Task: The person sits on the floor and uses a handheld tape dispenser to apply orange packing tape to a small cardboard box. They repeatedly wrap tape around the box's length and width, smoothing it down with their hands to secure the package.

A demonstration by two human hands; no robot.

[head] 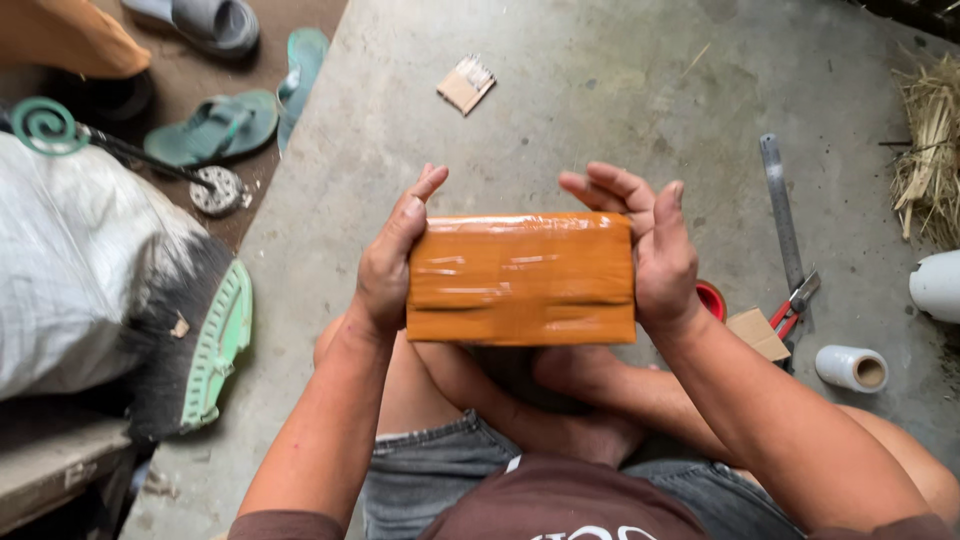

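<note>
An orange-brown rectangular block wrapped in glossy clear tape [520, 278] is held up above my crossed legs. My left hand [392, 262] presses flat against its left end, fingers pointing upward. Against its right end lies my right hand [650, 250], with the fingers spread and raised above the block's top edge. The block is clamped between the two palms.
On the concrete floor to the right lie a metal ruler [782, 212], red-handled pliers [793, 305], a roll of clear tape [851, 367], a cardboard scrap [757, 332] and straw [930, 150]. A white sack [70, 260] and sandals [215, 125] are at left. A small card piece [466, 84] lies ahead.
</note>
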